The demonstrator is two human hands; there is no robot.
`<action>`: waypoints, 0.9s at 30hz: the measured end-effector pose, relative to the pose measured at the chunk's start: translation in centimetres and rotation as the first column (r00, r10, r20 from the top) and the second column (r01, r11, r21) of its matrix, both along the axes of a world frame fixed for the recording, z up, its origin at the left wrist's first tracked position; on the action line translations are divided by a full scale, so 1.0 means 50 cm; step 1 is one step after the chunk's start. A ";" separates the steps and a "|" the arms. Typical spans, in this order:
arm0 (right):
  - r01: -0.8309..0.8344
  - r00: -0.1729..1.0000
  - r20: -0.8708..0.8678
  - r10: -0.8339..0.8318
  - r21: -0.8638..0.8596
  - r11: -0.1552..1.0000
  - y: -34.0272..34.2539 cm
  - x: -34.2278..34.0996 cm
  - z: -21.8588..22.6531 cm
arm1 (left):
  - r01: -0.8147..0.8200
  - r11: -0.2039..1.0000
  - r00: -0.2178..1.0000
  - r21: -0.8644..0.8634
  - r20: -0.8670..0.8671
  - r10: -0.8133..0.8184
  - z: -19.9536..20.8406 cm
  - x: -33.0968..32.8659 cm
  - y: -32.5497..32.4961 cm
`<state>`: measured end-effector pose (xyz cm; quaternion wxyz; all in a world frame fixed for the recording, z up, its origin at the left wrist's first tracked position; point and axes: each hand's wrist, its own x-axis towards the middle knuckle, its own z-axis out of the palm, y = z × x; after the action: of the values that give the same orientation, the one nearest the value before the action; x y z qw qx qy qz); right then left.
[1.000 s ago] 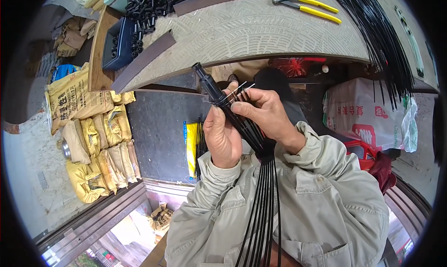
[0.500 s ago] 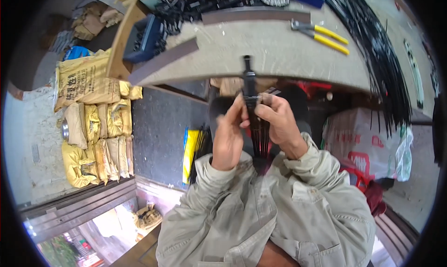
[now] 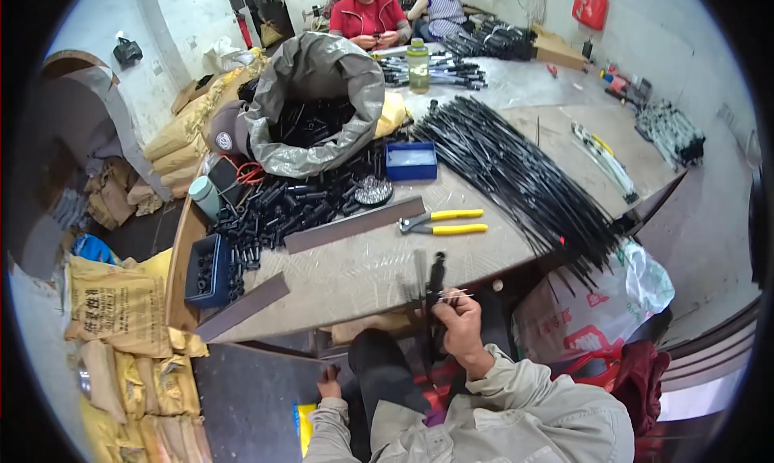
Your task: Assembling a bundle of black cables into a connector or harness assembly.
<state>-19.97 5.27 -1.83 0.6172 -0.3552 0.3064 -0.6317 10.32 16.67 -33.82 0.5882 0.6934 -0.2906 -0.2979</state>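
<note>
My right hand (image 3: pixel 461 324) is closed around a black tubular plastic piece (image 3: pixel 436 276), which stands upright above my lap near the table's front edge. Thin pale pins or wires stick out from between those fingers. Dark strips hang below the piece; motion smears them. My left hand (image 3: pixel 329 384) is down at my left, beside my thigh and above a yellow wrapper (image 3: pixel 305 427). Its fingers are dark and small, so their grip is unclear. Pliers with yellow handles (image 3: pixel 447 223) lie on the table beyond my right hand.
A pile of black plastic parts (image 3: pixel 282 209) surrounds a grey sack (image 3: pixel 266 140). Blue boxes (image 3: pixel 411 163), a flat metal bar (image 3: pixel 355 225) and long black strips (image 3: pixel 516 173) lie on the table. A plastic bag (image 3: pixel 597 302) stands right. People sit at the far end, one in red (image 3: pixel 371 19).
My view has tilted up toward the table and the room. My left hand has left the black piece and moved down to the left; my right hand still holds the piece.
</note>
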 end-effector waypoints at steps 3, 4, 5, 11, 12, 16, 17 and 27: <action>0.100 0.990 0.099 -0.096 -0.031 0.994 -0.050 -0.026 -0.037 | 0.011 0.930 0.994 0.366 -0.102 0.029 -0.197 0.032 -0.017; 0.095 0.986 0.139 -0.094 -0.002 0.995 -0.061 -0.016 -0.019 | -0.023 0.928 0.996 0.371 -0.067 0.051 -0.246 0.049 -0.004; 0.056 0.991 0.118 -0.057 0.015 0.998 -0.065 -0.005 -0.004 | -0.056 0.923 0.997 0.381 -0.033 0.074 -0.290 0.058 0.008; 0.055 0.994 -0.099 -0.054 0.005 0.998 -0.075 0.011 -0.037 | 0.011 0.897 0.999 0.443 -0.034 0.004 -0.301 -0.029 -0.085; 0.059 0.987 -0.147 -0.057 0.006 0.998 -0.078 0.016 -0.034 | 0.023 0.899 0.997 0.437 -0.082 0.015 -0.313 -0.044 -0.092; 0.109 0.946 -0.317 -0.074 0.094 0.990 -0.076 0.026 -0.003 | 0.077 0.902 0.966 0.425 -0.257 0.039 -0.356 -0.098 -0.103; 0.002 0.952 -0.305 0.012 0.047 0.999 -0.084 0.018 -0.009 | 0.081 0.905 0.954 0.418 -0.296 0.051 -0.376 -0.107 -0.110; 0.021 0.953 -0.303 0.004 0.078 0.997 -0.082 0.031 -0.004 | 0.112 0.948 0.779 0.298 -0.619 0.103 -0.477 -0.202 -0.223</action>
<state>-18.43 1.16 -2.05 0.5739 -0.4213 0.4242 -0.5597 0.23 5.52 -57.67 0.5307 0.6393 -0.0280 -0.5558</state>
